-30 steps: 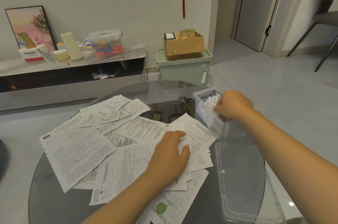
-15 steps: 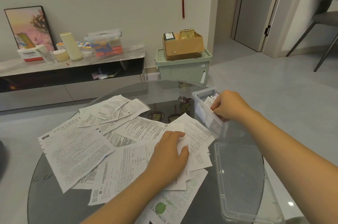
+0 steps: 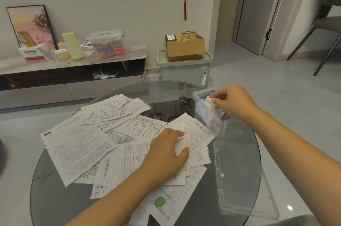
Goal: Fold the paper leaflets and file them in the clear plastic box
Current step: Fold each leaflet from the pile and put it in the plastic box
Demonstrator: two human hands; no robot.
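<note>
A person sits at a round, dark glass table (image 3: pixel 55 198), seen from a camera on their head looking down at both bare forearms. The left hand (image 3: pixel 166 153) lies palm-down on a spread of unfolded paper leaflets (image 3: pixel 79 148), white sheets covered in small print that overlap across the left and middle of the table; its fingers are straight and pressing on a narrow folded slip (image 3: pixel 180 129) that lies on top of the pile. The right hand (image 3: pixel 232 102) reaches to the far right edge of the table, where a clear plastic box (image 3: pixel 212 126) stands open. Its fingers are curled and pinch the top edge of a folded leaflet (image 3: pixel 209 102) that stands upright inside the box, among other folded papers visible through the clear wall. The box's clear lid (image 3: pixel 239 179) lies flat on the table just in front of the box, nearer the person. One leaflet near the bottom edge of the pile bears a green round mark (image 3: pixel 160 201). Beyond the table, against the wall, stand a low cabinet (image 3: pixel 73 78) with containers on it and a pale green storage bin (image 3: pixel 184 70) carrying a cardboard box (image 3: pixel 184 48).
</note>
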